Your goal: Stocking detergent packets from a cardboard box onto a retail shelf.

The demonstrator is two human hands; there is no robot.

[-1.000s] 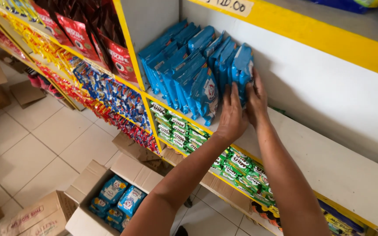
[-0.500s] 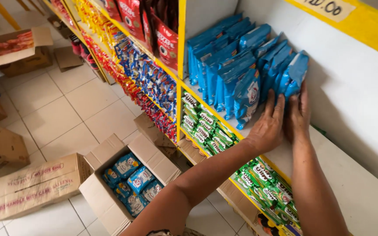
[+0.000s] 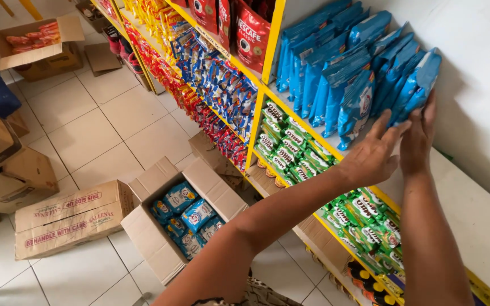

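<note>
The left hand lies flat with fingers spread, grasping nothing, its fingertips pressing the lower end of the row of glossy blue plastic snack packets that stands on the yellow-edged white shelf. The right hand, just beside it, is likewise open and unclenched, its fingertips against the outermost packet at the row's right end. The packets stand on edge, leaning back toward the shelf's rear wall, long axis running from the shelf board up and away, their printed faces turned left toward the yellow upright. They look light, soft and crinkly, with slick film that would slide under a loose touch; their contents seem likely to crush, so a broad flat press on the faces or a pinch at the sealed top edge seems the safest hold. Below the shelf sit green sachets, and well below it on the tiled floor stands an open cardboard box holding more blue packets.
</note>
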